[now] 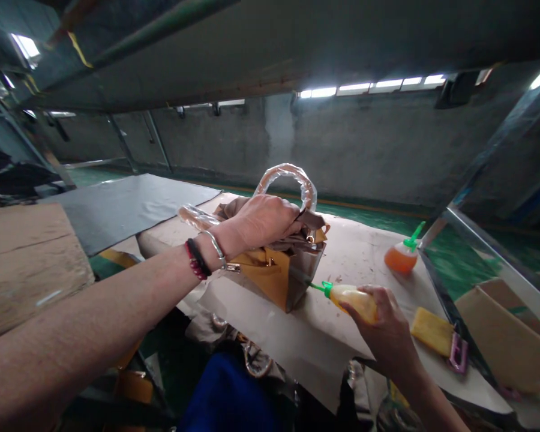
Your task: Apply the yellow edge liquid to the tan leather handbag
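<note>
A yellow and brown handbag (270,276) stands on the paper-covered table (355,240), its round handles wrapped in clear plastic. My left hand (270,219) is closed on the top of the bag, near a brown strap end. In my right hand (382,318) is a squeeze bottle (353,300) with yellowish contents and a green nozzle. The bottle lies nearly level, and its nozzle tip is at the bag's lower right side edge; whether it touches is too small to tell.
On the table's right side are a bottle of orange liquid (400,258), a yellow sponge (432,331) and a pink tool (458,353). Cardboard (27,258) lies at left, a grey sheet (139,204) behind it. An open box (508,330) is at right; a shelf hangs overhead.
</note>
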Motion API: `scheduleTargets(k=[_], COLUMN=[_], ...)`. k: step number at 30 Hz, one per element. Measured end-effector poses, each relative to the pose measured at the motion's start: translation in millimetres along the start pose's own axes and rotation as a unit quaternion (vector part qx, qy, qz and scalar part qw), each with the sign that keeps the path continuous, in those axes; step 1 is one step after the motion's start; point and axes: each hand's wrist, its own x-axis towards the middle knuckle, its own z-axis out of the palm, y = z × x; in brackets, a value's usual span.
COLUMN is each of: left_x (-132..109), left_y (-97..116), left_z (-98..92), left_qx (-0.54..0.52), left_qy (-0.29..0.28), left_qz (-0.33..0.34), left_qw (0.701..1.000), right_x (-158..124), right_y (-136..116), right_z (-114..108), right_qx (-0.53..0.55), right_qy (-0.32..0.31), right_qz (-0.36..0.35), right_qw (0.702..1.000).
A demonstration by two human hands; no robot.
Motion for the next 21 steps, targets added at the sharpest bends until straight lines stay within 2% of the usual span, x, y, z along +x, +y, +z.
scheduleTargets(k=[2,6,11,15,21], left_x=[-3,-12,-21,-21,-16], left_y=[0,1,2,3,0], left_z=[1.0,1.3,-0.2,-2.5,-6.1], left_qx=[0.005,-0.008,-0.004,-0.012,-0.012], left_qy=[0.006,-0.016,-0.033,-0.053,-0.003], left_qz=[-0.001,-0.005,-0.021,-0.018,-0.010], left_qw=[1.000,1.000,0.999,0.998,1.000], right_x=[0,0,1,0,6], right_y=[0,0,0,-2,0], right_z=[1,3,5,3,0], right_qx=[-0.001,0.014,0.022,0.032,0.024], right_qy=[0.005,-0.010,0.011,0.001,0.029], right_qz=[0.007,0.003,0.013,0.000,-0.005], right_qw=[1.000,1.000,1.000,0.999,0.999])
